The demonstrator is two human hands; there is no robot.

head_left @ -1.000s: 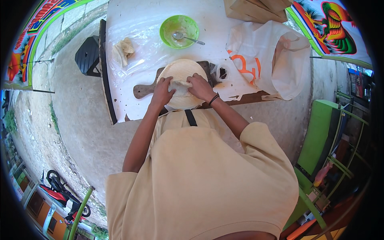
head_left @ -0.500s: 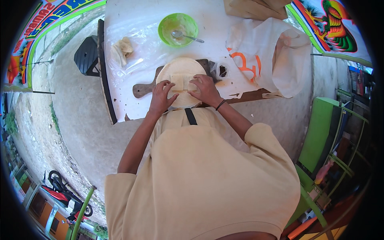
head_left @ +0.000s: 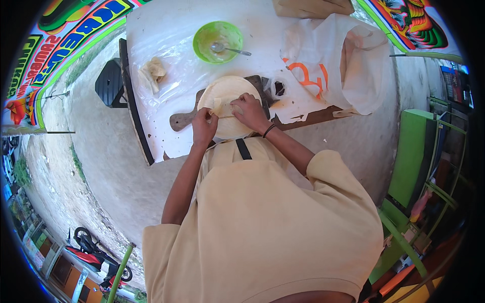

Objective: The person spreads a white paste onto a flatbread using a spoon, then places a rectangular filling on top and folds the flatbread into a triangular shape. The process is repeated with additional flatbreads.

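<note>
Pale round dough wrappers (head_left: 228,85), in what looks like a stack, lie on a dark wooden cutting board (head_left: 182,121) at the table's near edge. A partly folded wrapper (head_left: 219,107) sits on top, between my hands. My left hand (head_left: 204,127) is closed, thumb and fingers pinching the folded wrapper's near left edge. With bent fingers, my right hand (head_left: 248,112) grips its right side; the fingertips partly hide the fold. Beyond the board stands a green bowl (head_left: 204,38) with pale residue inside and a metal spoon (head_left: 233,50) resting in it.
Crumpled pale wrappers (head_left: 151,73) lie on clear plastic at the left. A white plastic bag (head_left: 364,65) with orange marks spreads over the table's right, below a brown cardboard box (head_left: 313,8). A dark stool (head_left: 109,83) stands left of the table (head_left: 151,20).
Both hands have shifted from lying on the flat folded rectangle to pinching its edges, and its near part is now lifted and folded over. The view has tilted slightly.
</note>
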